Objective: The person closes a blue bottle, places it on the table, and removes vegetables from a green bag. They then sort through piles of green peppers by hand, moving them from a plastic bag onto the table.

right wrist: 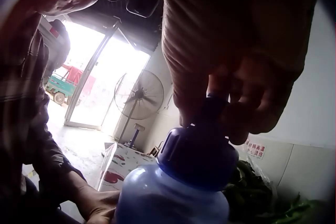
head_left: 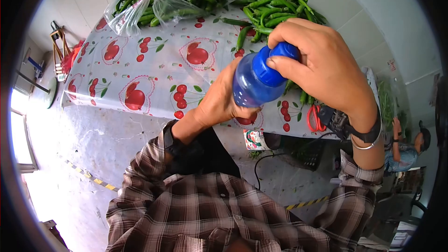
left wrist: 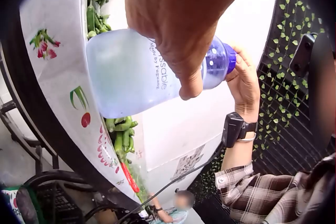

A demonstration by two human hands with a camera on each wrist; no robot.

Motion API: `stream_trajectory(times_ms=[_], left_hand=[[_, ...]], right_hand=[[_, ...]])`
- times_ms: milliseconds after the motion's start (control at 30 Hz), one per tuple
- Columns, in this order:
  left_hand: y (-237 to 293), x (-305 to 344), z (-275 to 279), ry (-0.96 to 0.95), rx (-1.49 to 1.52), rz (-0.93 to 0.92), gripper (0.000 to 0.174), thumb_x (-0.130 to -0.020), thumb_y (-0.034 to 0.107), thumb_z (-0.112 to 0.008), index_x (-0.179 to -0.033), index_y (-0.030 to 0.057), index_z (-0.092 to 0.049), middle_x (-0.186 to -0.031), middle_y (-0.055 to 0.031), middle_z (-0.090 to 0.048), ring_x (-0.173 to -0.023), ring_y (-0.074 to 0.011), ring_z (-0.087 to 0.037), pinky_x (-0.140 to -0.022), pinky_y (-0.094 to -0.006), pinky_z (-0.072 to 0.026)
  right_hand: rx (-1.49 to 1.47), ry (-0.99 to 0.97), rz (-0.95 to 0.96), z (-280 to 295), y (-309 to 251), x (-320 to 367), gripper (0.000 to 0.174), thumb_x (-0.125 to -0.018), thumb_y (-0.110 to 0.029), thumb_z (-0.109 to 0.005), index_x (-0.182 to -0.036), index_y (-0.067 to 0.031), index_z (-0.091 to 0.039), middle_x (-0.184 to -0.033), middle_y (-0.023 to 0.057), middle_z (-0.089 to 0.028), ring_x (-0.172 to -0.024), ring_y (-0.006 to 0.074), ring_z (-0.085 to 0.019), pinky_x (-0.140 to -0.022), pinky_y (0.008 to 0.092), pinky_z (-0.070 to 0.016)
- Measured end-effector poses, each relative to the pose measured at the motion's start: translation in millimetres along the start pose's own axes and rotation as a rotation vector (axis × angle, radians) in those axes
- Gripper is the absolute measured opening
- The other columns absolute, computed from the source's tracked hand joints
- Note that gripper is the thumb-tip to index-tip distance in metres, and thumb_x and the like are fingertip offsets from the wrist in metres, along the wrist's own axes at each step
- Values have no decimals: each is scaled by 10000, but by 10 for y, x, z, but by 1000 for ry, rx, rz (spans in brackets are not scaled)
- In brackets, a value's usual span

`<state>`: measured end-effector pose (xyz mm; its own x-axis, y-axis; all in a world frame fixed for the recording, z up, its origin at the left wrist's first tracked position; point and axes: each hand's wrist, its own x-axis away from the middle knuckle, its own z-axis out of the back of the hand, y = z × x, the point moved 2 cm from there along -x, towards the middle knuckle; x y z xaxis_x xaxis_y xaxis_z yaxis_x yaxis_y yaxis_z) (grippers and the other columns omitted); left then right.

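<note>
A translucent bluish water bottle (head_left: 252, 91) is held tilted above the near part of the table. My left hand (head_left: 221, 91) grips its body from the side; the left wrist view shows the thumb across the printed lettering of the bottle (left wrist: 123, 77). At the top, my right hand (head_left: 322, 58) pinches the blue cap (head_left: 270, 71) between thumb and fingers. Seen from the right wrist, the fingers come down over the cap (right wrist: 197, 158), with the bottle's shoulder below. Part of the bottle's body is hidden behind the left hand.
Green chili peppers (head_left: 275, 7) lie heaped at the back, some in a clear plastic bag (head_left: 161, 9). Red-handled scissors (head_left: 316, 119) lie at the near right edge of the fruit-patterned tablecloth (head_left: 163, 72). Another person (head_left: 406, 151) is at the right. A large fan (right wrist: 139, 95) stands near the doorway.
</note>
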<state>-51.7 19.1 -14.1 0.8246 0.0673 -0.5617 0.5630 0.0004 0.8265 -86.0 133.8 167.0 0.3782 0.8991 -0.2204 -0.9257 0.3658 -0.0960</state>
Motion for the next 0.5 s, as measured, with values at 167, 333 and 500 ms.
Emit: stream_trajectory(times_ms=[167,333,500], left_hand=[[0,30,-22,-48,178,128,867,-552,60,-773,-1287,41,-313,-1105,-34,-480,-985,-134,-481,-877,-275,-412],[-155,47,-33,-49,92,41,947,-573,130,-796,-1327,29,-232,-1156,-74,-475,-1043,-168,-489,-927,-314,-394],[-151,75,6,-81,-88,90,923,-589,126,-787,-1310,30,-220,-1151,-92,-478,-1023,-179,-509,-893,-320,-421]], right_hand=[[-3,156,74,-121,134,68,216,-754,-61,-609,-963,-26,-565,-815,85,-563,-647,190,-528,-603,295,-421],[-504,213,-265,-145,79,751,274,-811,-70,-556,-1076,-4,-566,-838,28,-550,-674,56,-488,-587,192,-402],[-991,-219,-647,-965,53,1859,159,-816,-52,-570,-959,10,-602,-704,18,-588,-621,61,-515,-572,209,-419]])
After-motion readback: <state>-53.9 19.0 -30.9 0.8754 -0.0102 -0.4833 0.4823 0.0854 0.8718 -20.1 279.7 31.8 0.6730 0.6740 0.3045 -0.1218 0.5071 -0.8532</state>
